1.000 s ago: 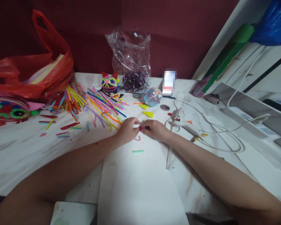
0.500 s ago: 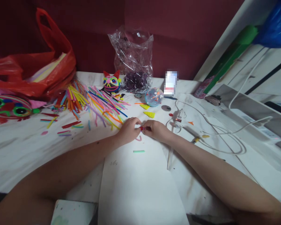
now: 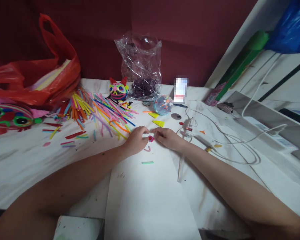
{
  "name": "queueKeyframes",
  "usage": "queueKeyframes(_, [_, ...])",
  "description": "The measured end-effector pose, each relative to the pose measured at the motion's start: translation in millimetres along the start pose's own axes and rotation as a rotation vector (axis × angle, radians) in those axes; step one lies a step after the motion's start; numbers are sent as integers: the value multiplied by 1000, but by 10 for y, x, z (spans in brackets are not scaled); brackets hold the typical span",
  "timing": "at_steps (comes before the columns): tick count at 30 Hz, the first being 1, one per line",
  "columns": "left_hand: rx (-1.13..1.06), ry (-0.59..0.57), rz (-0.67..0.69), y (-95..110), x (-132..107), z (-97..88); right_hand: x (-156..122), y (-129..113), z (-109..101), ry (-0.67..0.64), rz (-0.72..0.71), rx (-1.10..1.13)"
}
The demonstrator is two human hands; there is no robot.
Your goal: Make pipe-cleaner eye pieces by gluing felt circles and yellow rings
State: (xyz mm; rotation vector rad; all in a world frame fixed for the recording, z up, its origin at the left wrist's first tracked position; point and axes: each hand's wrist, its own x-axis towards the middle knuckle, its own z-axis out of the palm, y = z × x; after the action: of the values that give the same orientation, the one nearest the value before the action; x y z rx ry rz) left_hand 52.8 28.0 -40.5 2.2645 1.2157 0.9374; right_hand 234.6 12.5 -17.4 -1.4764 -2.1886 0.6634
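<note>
Between my hands is a small red and magenta craft piece (image 3: pixel 150 138), looking like a curled strip with a red middle. My left hand (image 3: pixel 137 140) pinches it by its left side with thumb and fingers. To the right, my right hand (image 3: pixel 167 138) is closed with bent fingers, its fingertips close beside the piece. Whatever those fingers hold, if anything, is hidden. Just below lies a pink bent strip (image 3: pixel 147 149) on a white paper sheet (image 3: pixel 150 196), and a short green strip (image 3: pixel 147 162) rests nearer to me.
Colourful fuzzy strips (image 3: pixel 110 113) spread at the left, by a red plastic bag (image 3: pixel 65 73) and a decorated face ball (image 3: pixel 118 89). Behind stand a clear bag (image 3: pixel 142 66) and a round clear container (image 3: pixel 163 104). A glue gun (image 3: pixel 188 131) and white cables (image 3: pixel 236 141) lie right.
My right fingers have moved slightly off the red and magenta piece, so more of it shows. My left hand stays on it. The view has shifted a little.
</note>
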Motion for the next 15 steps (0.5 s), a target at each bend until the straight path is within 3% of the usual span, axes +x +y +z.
queueKeyframes(5, [-32, 8, -7, -23, -5, 22, 1, 30, 71, 19, -126, -63])
queueKeyframes(9, [-61, 180, -26, 90, -3, -118, 7, 130, 45, 99, 73, 205])
queueKeyframes(11, [-68, 174, -51, 216, -21, -237, 11, 169, 21, 120, 125, 319])
queueKeyframes(12, [-68, 85, -54, 292, -42, -296, 12, 175, 10, 118, 129, 320])
queueKeyframes(15, [83, -408, 74, 535, -172, -441, 6, 133, -29, 106, 135, 213])
